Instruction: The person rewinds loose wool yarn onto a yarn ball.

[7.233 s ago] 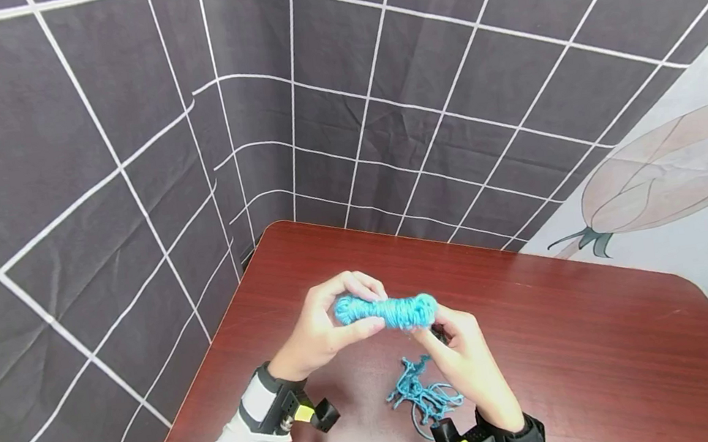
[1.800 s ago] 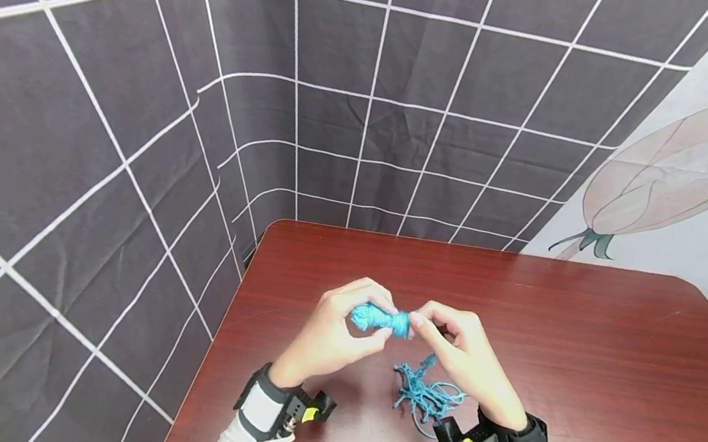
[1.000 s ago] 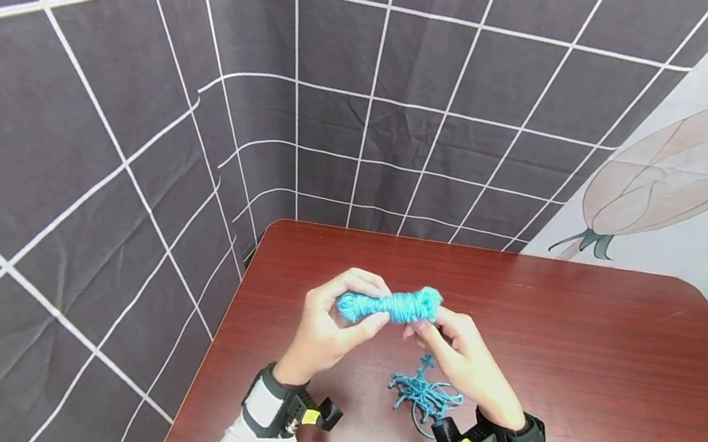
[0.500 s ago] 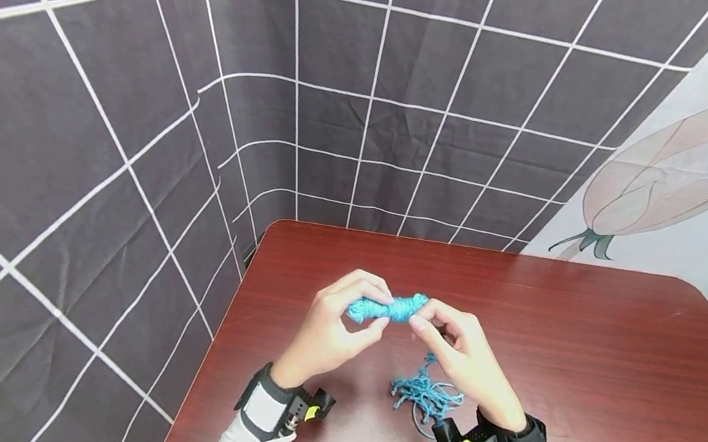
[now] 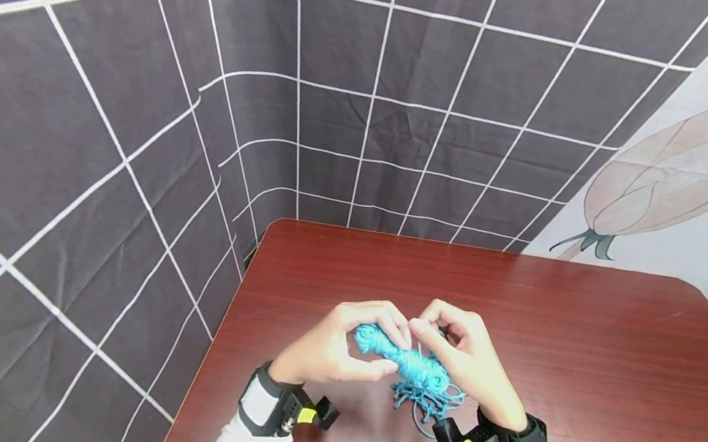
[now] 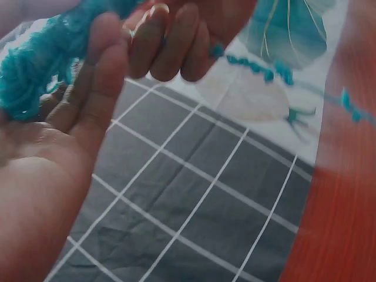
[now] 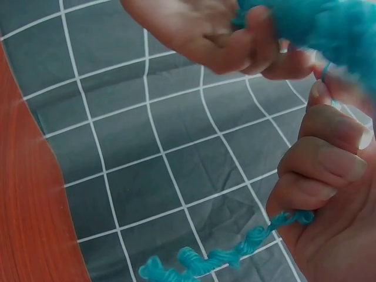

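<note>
A bright blue bundle of wound yarn (image 5: 420, 369), narrower in the middle, slants down to the right above the table. My left hand (image 5: 342, 344) grips its waist between thumb and fingers. Beside it, my right hand (image 5: 466, 354) pinches a thin yarn strand (image 7: 325, 73) that runs from the bundle. In the right wrist view the other fingers curl in, and a kinked tail of yarn (image 7: 235, 252) leaves that fist. The left wrist view shows the tail (image 6: 247, 63) stretching off rightward. Loose tangled yarn (image 5: 426, 402) shows below the bundle, partly covered by it.
A reddish-brown wooden table (image 5: 574, 341) spreads beneath the hands. Dark cloth with a white grid (image 5: 418, 95) hangs behind and at left. A pale flower-print cloth (image 5: 674, 181) hangs at right. Each wrist wears a strapped camera (image 5: 326, 412).
The bundle has turned between views, from nearly level to slanting, its right end now lower and nearer me. My left hand has dropped slightly. The right hand has stayed in about the same place.
</note>
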Motion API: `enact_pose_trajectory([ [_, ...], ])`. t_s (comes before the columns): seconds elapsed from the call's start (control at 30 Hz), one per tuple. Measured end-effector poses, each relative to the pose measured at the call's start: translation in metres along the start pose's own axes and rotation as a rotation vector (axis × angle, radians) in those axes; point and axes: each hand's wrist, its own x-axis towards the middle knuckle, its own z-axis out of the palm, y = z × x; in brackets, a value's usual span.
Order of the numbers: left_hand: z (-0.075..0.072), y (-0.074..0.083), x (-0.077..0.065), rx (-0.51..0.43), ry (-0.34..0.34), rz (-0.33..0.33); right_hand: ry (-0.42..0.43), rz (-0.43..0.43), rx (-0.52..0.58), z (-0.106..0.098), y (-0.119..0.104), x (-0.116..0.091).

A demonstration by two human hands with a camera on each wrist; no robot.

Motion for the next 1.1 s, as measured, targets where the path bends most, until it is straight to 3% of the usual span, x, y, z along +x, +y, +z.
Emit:
enact_pose_trajectory([
  [0.1, 0.002, -0.003, 0.001, -0.083, 0.092, 0.03, -0.004, 0.006, 0.003, -0.001, 0.0, 0.0],
  [0.23, 0.004, -0.006, -0.001, -0.116, 0.282, 0.034, -0.013, 0.03, -0.044, -0.002, -0.001, 0.0],
  [0.37, 0.006, -0.008, -0.001, -0.019, 0.46, -0.022, -0.04, 0.056, -0.092, -0.002, -0.002, 0.0],
  [0.5, 0.007, -0.008, 0.0, 0.148, 0.524, -0.08, -0.073, 0.041, -0.059, -0.001, -0.002, 0.0],
  [0.6, 0.007, -0.008, 0.001, 0.264, 0.498, -0.102, -0.06, 0.022, -0.049, -0.001, -0.002, -0.001],
  [0.73, 0.006, -0.007, 0.001, 0.312, 0.387, -0.126, -0.009, 0.036, -0.062, -0.001, -0.003, -0.002],
  [1.0, 0.006, -0.003, 0.0, 0.22, 0.069, -0.127, 0.039, 0.038, -0.018, -0.002, -0.014, 0.002],
  [1.1, 0.004, 0.0, 0.0, 0.133, -0.004, -0.1, 0.037, 0.019, -0.005, -0.001, -0.022, 0.005],
])
